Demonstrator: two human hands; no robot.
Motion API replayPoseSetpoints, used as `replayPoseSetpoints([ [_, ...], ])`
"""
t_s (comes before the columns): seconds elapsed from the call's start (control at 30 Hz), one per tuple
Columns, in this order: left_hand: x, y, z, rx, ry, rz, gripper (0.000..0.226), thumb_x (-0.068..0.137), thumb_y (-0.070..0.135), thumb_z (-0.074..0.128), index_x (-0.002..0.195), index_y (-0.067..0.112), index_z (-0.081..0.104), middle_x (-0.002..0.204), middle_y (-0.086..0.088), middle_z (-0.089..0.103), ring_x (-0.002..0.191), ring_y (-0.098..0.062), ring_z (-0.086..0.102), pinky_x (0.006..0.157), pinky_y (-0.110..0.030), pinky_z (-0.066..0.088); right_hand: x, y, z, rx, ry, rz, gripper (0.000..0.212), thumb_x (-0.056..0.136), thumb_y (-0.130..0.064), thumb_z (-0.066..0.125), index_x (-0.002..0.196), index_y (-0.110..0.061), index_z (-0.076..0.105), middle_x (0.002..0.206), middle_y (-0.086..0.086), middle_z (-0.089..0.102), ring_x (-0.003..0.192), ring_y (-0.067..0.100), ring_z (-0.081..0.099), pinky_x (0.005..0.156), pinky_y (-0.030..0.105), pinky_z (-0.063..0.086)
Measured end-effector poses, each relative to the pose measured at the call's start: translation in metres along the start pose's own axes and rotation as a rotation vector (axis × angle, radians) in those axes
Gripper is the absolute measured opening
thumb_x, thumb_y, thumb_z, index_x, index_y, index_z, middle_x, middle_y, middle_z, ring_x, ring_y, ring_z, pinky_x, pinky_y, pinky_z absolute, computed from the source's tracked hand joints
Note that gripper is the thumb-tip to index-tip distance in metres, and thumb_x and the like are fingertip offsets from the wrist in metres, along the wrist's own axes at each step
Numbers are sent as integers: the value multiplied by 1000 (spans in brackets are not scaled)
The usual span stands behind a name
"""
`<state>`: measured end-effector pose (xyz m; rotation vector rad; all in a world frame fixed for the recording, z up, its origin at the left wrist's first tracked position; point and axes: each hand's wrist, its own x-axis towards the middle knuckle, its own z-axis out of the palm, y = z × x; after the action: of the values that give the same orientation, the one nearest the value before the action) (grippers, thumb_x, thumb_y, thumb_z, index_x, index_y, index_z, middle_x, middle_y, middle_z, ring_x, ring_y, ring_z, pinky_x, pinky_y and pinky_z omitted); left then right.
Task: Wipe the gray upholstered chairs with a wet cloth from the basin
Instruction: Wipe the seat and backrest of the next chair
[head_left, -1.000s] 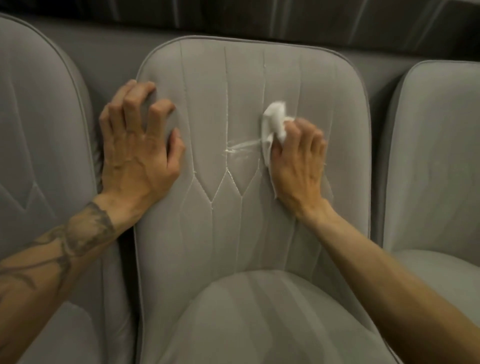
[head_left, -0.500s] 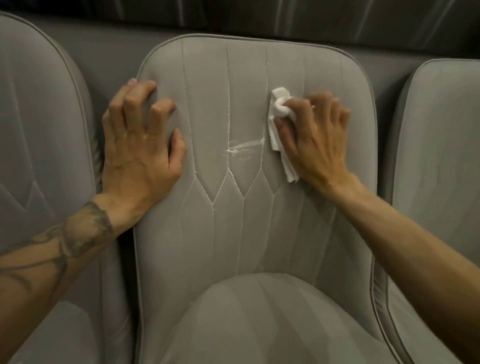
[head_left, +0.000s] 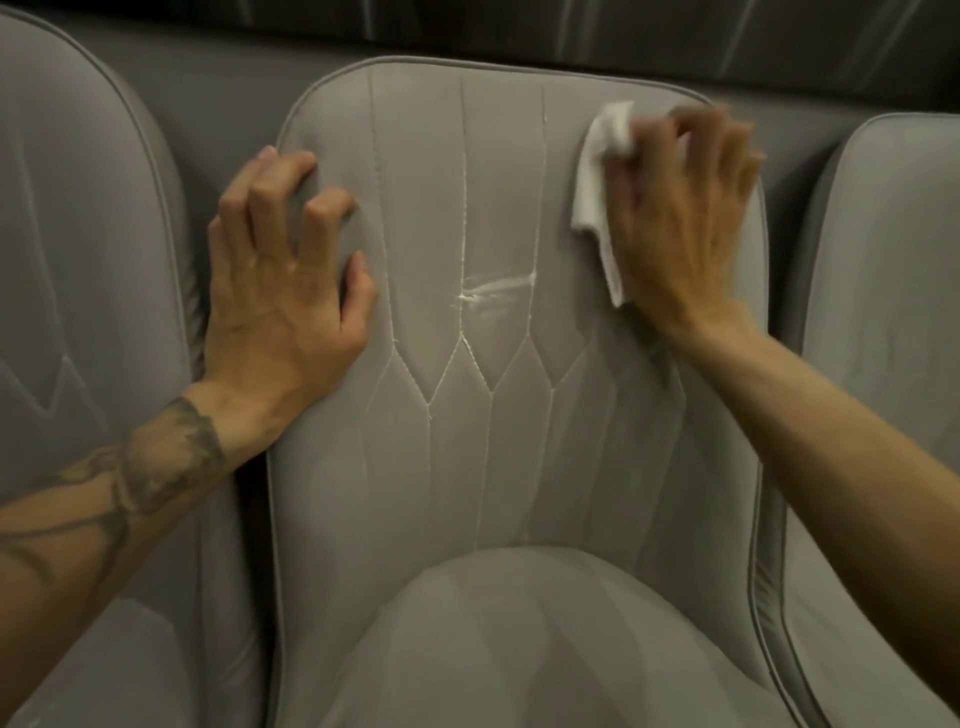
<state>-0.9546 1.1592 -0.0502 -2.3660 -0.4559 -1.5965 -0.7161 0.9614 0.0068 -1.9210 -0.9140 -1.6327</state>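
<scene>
Left hand (head_left: 283, 306) spread, fingers bent, empty, bracing middle chair (head_left: 498, 457) backrest. Right hand (head_left: 680, 223) presses bunched white cloth (head_left: 597, 192) against upper right corner, wiping.

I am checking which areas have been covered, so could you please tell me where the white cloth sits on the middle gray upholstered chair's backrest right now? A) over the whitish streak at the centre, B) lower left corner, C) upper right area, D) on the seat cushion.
C: the right hand presses the white cloth against the upper right of the middle gray chair's backrest, clear of the whitish streak.
</scene>
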Motion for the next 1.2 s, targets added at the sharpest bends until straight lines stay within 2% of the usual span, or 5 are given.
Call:
replayPoseSetpoints([
  [0.4, 0, -1, 0, -53, 4, -6, 39, 98, 26, 51, 133, 7, 48, 150, -27, 43, 144, -46, 36, 119, -49, 29, -18, -21, -4, 154, -28, -87, 18, 101, -35, 50, 110, -22, 42, 106, 17, 55, 91, 29, 52, 76, 37, 37],
  [0.57, -1, -3, 1, -78, 11, -6, 39, 98, 26, 52, 133, 9, 47, 150, -27, 43, 145, -45, 35, 119, -50, 29, -1, -24, 0, 116, 79, 205, 29, 103, -36, 44, 108, -12, 59, 108, 14, 57, 95, 29, 54, 83, 45, 44],
  [0.8, -1, -5, 0, -85, 6, -8, 40, 98, 26, 52, 133, 9, 46, 151, -26, 43, 145, -44, 34, 118, -51, 29, -59, -42, -9, 72, -130, -133, 19, 101, -32, 51, 110, -15, 54, 105, 13, 59, 88, 31, 54, 76, 41, 39],
  [1.0, -1, -6, 0, -80, 1, -11, 40, 98, 27, 52, 134, 10, 47, 153, -24, 42, 147, -43, 34, 117, -52, 32, -40, -61, 9, 82, 61, 306, 28, 104, -32, 44, 106, -8, 58, 101, 13, 58, 89, 30, 53, 80, 40, 40],
  [1.2, -13, -1, -2, -108, -41, -46, 49, 98, 26, 53, 145, 14, 44, 161, -19, 35, 157, -37, 25, 120, -52, 28, -87, -73, -2, 124, -172, -121, 17, 96, -25, 58, 108, -17, 49, 101, 11, 58, 87, 28, 49, 75, 40, 35],
])
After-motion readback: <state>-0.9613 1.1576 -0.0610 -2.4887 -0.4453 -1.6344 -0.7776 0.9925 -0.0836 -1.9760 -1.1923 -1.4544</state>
